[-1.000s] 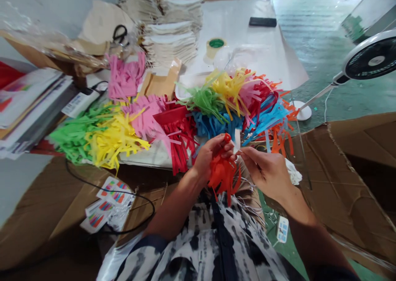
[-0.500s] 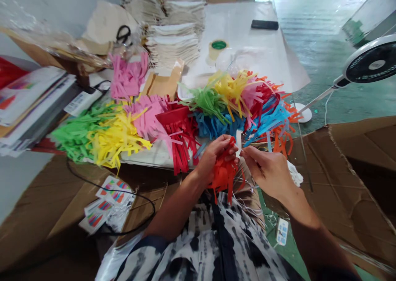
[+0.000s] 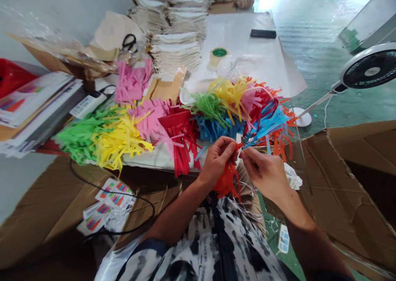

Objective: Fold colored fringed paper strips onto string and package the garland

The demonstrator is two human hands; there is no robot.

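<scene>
1. Two bare forearms rise from the lower corners of the view with wrists turned inward, bringing the left hand (image 3: 218, 161) and right hand (image 3: 266, 175) close together above the lap and a black-and-white patterned shirt (image 3: 216, 248).
2. The left hand's grip is clamped on the top of an orange-red paper fringe (image 3: 227, 182), fingers curled around it and strips hanging below.
3. The right hand's grip is closed, thumb and forefinger (image 3: 246, 154) pressed together at the fringe's upper end; what they pinch is too small to tell.
4. Just beyond the hands, red (image 3: 181, 138), blue (image 3: 216, 128), pink (image 3: 148, 116), yellow (image 3: 119, 138) and green (image 3: 83, 138) paper fringes lie heaped on a white-sheeted bench (image 3: 247, 37).
5. Farther back are black-handled scissors (image 3: 129, 43), a tape roll (image 3: 219, 57) and stacked cream fabric pieces (image 3: 176, 37).
</scene>
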